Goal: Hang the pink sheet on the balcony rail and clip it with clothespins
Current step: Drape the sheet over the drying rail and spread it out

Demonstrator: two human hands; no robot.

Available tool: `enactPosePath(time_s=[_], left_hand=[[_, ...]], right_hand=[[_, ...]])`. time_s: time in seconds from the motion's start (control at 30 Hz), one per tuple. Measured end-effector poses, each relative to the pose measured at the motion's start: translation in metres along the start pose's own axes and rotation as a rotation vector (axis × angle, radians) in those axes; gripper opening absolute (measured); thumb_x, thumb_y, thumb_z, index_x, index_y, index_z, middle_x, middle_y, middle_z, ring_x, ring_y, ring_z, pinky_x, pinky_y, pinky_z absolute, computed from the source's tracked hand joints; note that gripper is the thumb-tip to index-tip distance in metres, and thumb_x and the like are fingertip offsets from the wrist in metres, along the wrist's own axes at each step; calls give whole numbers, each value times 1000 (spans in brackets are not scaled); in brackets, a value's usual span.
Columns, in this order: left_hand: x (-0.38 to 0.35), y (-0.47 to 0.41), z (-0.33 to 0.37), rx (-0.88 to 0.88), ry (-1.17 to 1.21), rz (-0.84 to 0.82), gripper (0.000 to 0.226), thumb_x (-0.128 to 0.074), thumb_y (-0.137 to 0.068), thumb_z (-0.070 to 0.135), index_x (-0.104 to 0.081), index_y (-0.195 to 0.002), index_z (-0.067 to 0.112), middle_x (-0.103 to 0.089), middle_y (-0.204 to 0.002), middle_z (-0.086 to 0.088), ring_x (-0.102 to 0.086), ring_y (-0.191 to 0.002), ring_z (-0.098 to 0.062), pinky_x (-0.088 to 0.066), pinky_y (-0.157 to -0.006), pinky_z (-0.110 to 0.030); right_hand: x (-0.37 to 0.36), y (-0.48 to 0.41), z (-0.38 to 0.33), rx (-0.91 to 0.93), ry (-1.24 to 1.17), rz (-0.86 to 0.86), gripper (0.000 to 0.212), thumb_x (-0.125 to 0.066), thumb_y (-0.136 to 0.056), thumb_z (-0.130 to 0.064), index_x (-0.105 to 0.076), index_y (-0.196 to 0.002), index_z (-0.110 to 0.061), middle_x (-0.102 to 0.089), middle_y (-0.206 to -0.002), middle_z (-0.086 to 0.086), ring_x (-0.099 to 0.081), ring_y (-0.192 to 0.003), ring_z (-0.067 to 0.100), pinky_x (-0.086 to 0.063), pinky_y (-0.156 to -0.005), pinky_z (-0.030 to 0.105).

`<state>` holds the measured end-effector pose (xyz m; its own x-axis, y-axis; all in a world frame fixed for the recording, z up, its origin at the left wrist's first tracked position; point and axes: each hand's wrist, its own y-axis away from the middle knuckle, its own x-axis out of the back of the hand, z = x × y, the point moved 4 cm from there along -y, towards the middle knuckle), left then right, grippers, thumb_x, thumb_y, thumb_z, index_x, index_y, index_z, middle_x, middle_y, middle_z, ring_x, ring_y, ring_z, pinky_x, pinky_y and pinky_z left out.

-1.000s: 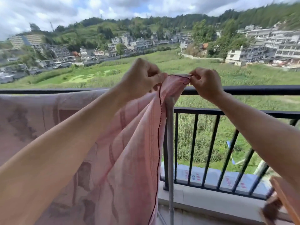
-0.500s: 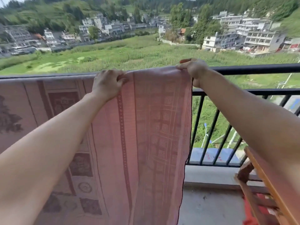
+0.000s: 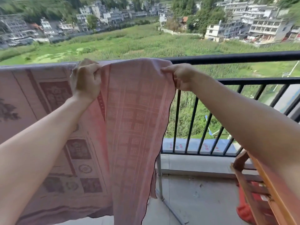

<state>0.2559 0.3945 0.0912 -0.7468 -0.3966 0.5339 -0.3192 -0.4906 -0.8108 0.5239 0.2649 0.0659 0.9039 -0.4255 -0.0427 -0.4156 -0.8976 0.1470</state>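
**Sheet over rail, both hands on its top edge**

The pink sheet (image 3: 134, 119) lies draped over the top bar of the black balcony rail (image 3: 235, 58). It covers the bar from the left edge of the view to a point right of centre, and hangs down the near side almost to the floor. Its right-hand part hangs as a narrower panel with a checked weave. The part to the left shows a darker block pattern. The sheet's right side edge falls free in front of the railing bars.

Both hands are at the top of this right-hand panel, level with the bar. The left hand (image 3: 86, 82) is closed in a fist, fingers curled round a gathered fold of cloth at the panel's left side. The right hand (image 3: 180, 77) grips the upper right corner of the sheet, thumb on top, fingers curled behind the edge. The panel spans between the two hands.

A thin metal pole (image 3: 159, 174) stands just behind the sheet's lower right edge. A wooden frame (image 3: 253, 184) stands at the far right, with a red object (image 3: 243, 210) beneath it.
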Motion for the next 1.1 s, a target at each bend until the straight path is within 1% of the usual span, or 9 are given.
enactPosePath(time_s=[0.1, 0.2, 0.3, 0.47, 0.67, 0.73, 0.83, 0.97, 1.1], left_hand=[[9, 7, 5, -8, -9, 3, 27, -51, -90, 16, -75, -98, 6, -72, -100, -10, -66, -94, -29, -52, -82, -37], [22, 14, 14, 2, -9, 52, 24, -54, -93, 18, -75, -98, 7, -73, -96, -10, -67, -90, -28, -52, -79, -38], [25, 27, 19, 55, -56, -12, 26, -53, -95, 24, -75, -100, 10, -72, -99, -8, -65, -93, -30, -51, -77, -39], [14, 53, 16, 133, -234, -280, 26, -56, -93, 21, -70, -114, 11, -59, -118, -10, -50, -114, -35, -45, -90, -47], [21, 62, 11, 239, -316, -352, 30, -58, -91, 22, -66, -119, 13, -53, -125, -11, -45, -121, -32, -40, -97, -48], [23, 64, 5, 259, -328, -365, 29, -58, -91, 20, -67, -118, 13, -52, -126, -12, -45, -122, -33, -39, -98, -48], [25, 68, -7, 286, -341, -397, 29, -59, -90, 21, -67, -118, 15, -51, -127, -11, -44, -122, -33, -39, -100, -47], [29, 70, -32, 313, -353, -414, 30, -58, -90, 22, -66, -119, 15, -51, -127, -12, -45, -121, -34, -40, -99, -47], [46, 70, -71, 338, -349, -414, 31, -53, -91, 20, -66, -118, 14, -52, -126, -12, -48, -118, -35, -42, -97, -47]], right_hand=[[2, 0, -12, 6, -231, 19, 23, -61, -92, -6, -67, -114, -7, -67, -89, 4, -65, -82, 19, -57, -82, 34], [4, 9, -44, 238, -375, 42, 20, -62, -87, 6, -70, -96, -9, -70, -98, 5, -66, -91, 20, -57, -88, 35], [2, 26, -54, 424, -265, 106, 22, -68, -82, 7, -75, -90, -13, -73, -98, 4, -67, -95, 20, -58, -87, 34], [3, 20, -1, 82, -28, -37, 31, -64, -85, 2, -71, -111, -12, -68, -113, 9, -65, -97, 24, -58, -84, 38], [31, 0, -12, 180, -208, 354, 25, -73, -79, 5, -65, -100, -8, -71, -94, 9, -72, -86, 22, -61, -75, 32], [35, -3, 0, 184, -67, 372, 20, -69, -81, 9, -71, -92, -8, -72, -91, 7, -72, -86, 22, -61, -71, 28], [36, -6, 19, 191, 256, 401, 25, -64, -83, 7, -72, -84, -17, -70, -93, 2, -69, -86, 18, -61, -75, 33], [1, 6, -14, 499, 556, 468, 13, -68, -87, -15, -71, -98, -22, -69, -96, -6, -66, -86, 12, -57, -76, 30], [-88, 26, -47, 829, 902, 388, 17, -64, -91, -19, -69, -107, -22, -63, -113, 1, -56, -104, 17, -44, -76, 25]])
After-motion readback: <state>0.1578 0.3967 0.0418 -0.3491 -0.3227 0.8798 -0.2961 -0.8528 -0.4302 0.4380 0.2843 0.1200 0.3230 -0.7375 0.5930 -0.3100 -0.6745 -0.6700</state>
